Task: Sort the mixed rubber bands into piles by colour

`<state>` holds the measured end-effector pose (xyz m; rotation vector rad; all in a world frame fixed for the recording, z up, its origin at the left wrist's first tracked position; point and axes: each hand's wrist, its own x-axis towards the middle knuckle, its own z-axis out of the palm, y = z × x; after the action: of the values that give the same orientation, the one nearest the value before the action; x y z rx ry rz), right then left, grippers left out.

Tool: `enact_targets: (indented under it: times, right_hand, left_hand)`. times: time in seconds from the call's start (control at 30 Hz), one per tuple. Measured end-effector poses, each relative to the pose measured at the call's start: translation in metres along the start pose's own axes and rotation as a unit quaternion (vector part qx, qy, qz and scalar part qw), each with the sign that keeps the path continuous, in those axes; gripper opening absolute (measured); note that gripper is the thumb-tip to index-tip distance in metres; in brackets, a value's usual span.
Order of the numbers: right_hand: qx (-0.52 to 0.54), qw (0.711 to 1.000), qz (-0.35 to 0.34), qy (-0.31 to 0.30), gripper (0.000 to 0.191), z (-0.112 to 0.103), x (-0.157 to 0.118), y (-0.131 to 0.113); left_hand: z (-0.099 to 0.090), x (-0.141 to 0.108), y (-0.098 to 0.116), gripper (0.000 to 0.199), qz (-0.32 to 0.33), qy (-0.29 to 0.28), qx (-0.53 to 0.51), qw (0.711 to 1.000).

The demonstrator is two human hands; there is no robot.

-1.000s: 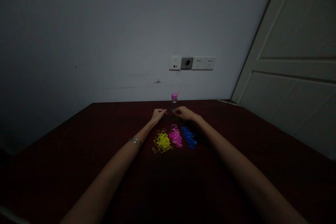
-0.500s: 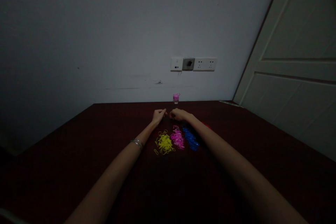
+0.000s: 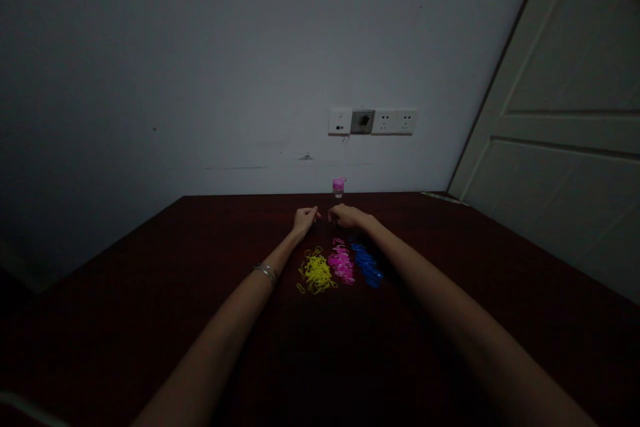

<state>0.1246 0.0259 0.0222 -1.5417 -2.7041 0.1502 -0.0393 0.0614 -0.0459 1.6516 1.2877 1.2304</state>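
On the dark red-brown tabletop lie three piles of small loops that look like rubber bands: yellow loops (image 3: pixel 318 273), pink loops (image 3: pixel 341 263) and blue loops (image 3: pixel 367 267). Beyond the piles, my left hand (image 3: pixel 305 219) is closed with thumb and fingertips pinched together; whatever it grips is too small and dark to make out. A short gap to its right is my right hand (image 3: pixel 346 216), its fingers curled in and pointing down, their contents hidden. Just behind my right hand stands a clear bottle with a pink cap (image 3: pixel 339 185), its lower part covered by the hand.
A pale wall (image 3: pixel 240 80) rises at the table's far edge, with a row of sockets (image 3: pixel 373 121) on it. On the right is a white panelled door (image 3: pixel 565 167). A thin light strip (image 3: pixel 444 198) lies at the far right table edge. A bracelet (image 3: pixel 267 271) circles my left wrist.
The whole view has shifted slightly, so everything sits a little further right. My hands are slightly further apart. A bit of red beside my right forearm is now hidden.
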Motion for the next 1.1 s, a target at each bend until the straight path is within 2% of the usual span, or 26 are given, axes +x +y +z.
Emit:
enact_targets:
  times: [0.23, 0.37, 0.53, 0.7, 0.87, 1.1]
  right_hand:
    - [0.027, 0.999, 0.002, -0.028, 0.033, -0.028, -0.018, 0.034]
    - [0.034, 0.998, 0.017, -0.052, 0.035, -0.024, -0.033, 0.047]
    - [0.061, 0.995, 0.016, -0.075, 0.034, -0.01, -0.044, 0.048]
    - [0.092, 0.995, 0.011, -0.043, 0.035, -0.014, -0.046, 0.051]
    - [0.122, 0.993, 0.0, 0.008, 0.037, -0.015, -0.044, 0.058]
    - [0.138, 0.99, -0.003, 0.033, 0.03, 0.0, -0.046, 0.058]
  left_hand:
    - [0.0, -0.002, 0.002, 0.043, 0.008, -0.002, -0.012, 1.0]
    - [0.0, -0.003, 0.003, 0.046, 0.01, -0.003, 0.002, 1.0]
    - [0.0, -0.002, 0.0, 0.046, 0.021, -0.007, 0.004, 1.0]
    - [0.005, -0.001, -0.001, 0.038, 0.044, -0.022, 0.039, 0.998]
    - [0.011, 0.0, 0.009, 0.026, 0.069, -0.062, 0.128, 0.987]
    - [0.027, 0.002, 0.031, 0.028, 0.149, -0.171, 0.205, 0.952]
